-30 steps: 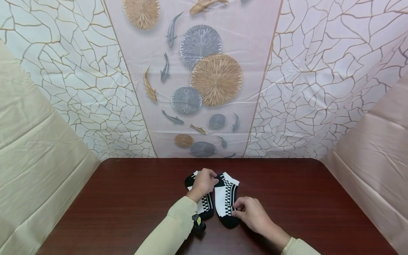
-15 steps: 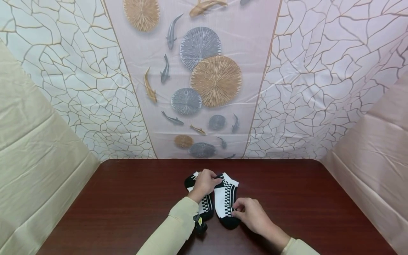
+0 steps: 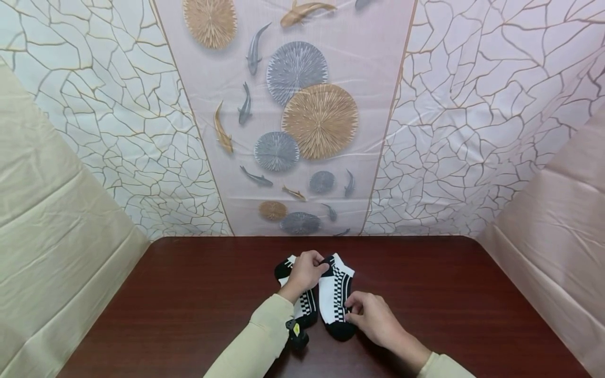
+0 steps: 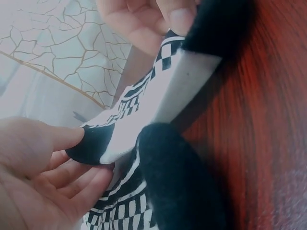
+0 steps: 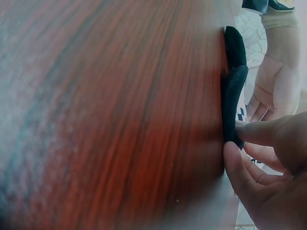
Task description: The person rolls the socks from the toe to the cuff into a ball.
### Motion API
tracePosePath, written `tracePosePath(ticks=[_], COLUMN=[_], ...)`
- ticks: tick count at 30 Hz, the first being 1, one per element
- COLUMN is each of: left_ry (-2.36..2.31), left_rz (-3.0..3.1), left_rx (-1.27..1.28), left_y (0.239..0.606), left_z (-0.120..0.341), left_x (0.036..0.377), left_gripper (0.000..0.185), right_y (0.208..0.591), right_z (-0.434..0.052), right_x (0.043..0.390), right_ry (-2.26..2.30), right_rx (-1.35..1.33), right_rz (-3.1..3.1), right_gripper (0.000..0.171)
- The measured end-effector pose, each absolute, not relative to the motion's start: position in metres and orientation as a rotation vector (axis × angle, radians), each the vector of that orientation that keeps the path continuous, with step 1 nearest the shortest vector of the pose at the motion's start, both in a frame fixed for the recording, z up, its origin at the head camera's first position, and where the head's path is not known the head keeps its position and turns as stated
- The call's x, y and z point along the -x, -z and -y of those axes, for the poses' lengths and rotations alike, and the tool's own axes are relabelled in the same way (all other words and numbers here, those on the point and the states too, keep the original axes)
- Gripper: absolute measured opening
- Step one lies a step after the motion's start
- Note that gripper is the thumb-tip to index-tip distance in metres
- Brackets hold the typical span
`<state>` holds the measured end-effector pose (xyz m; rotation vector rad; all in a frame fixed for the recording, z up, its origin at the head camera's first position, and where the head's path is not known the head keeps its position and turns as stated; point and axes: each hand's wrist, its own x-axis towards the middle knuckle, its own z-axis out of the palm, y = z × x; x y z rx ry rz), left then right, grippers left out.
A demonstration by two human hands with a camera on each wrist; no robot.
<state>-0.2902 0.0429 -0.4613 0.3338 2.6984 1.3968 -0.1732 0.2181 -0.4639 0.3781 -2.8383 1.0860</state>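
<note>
Two low-cut socks, white and black with a checkered stripe, lie side by side on the dark red-brown table. My left hand (image 3: 304, 270) reaches across the left sock (image 3: 306, 310), covering its middle, and pinches the black heel of the right sock (image 3: 327, 299) between thumb and fingers. Low on that same sock, my right hand (image 3: 373, 317) pinches the side edge just above the black toe. In the left wrist view the held sock (image 4: 144, 112) stretches between both hands, with the other sock's black toe (image 4: 175, 177) in front.
The wooden table (image 3: 189, 304) extends around the socks, its far edge meeting a patterned cloth backdrop (image 3: 302, 173). Beige cloth panels (image 3: 52, 220) stand at both sides. A small black wrist camera (image 3: 298, 336) sits on the left sleeve, close to the left sock's toe.
The left hand's thumb has shifted slightly right at the right sock's heel, and that sock's cuff end has moved slightly away. The right hand keeps its pinch in place.
</note>
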Motion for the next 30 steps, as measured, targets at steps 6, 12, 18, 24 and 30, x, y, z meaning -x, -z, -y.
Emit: tracePosePath(ticks=[6,12,18,24,30], left_ry=[-1.514,-1.695,-1.863,-1.959,-2.022], left_rz=[-2.652,-2.552,-2.395,-2.293,-2.254], left_rx=[-0.322,-0.316,-0.306,-0.308,-0.301], left_y=[0.462,0.460,0.454,0.449,0.444], left_z=[-0.042,-0.040,-0.035,-0.031,-0.027], left_x=[0.289,0.285,0.283,0.283,0.283], left_gripper=[0.007,0.004,0.010,0.016,0.017], right_y=[0.464,0.464,0.462,0.460,0.456], right_z=[-0.217,-0.213,-0.212,-0.209,-0.207], right_x=[0.172,0.171,0.171,0.172,0.172], right_ry=[-1.095,-1.142,-1.319,-1.616,-1.825], right_rx=[-0.374,-0.345,-0.288,-0.116,0.087], right_rz=[2.820,2.820,2.755,2.653,2.546], right_gripper=[0.017,0.017,0.020,0.037,0.054])
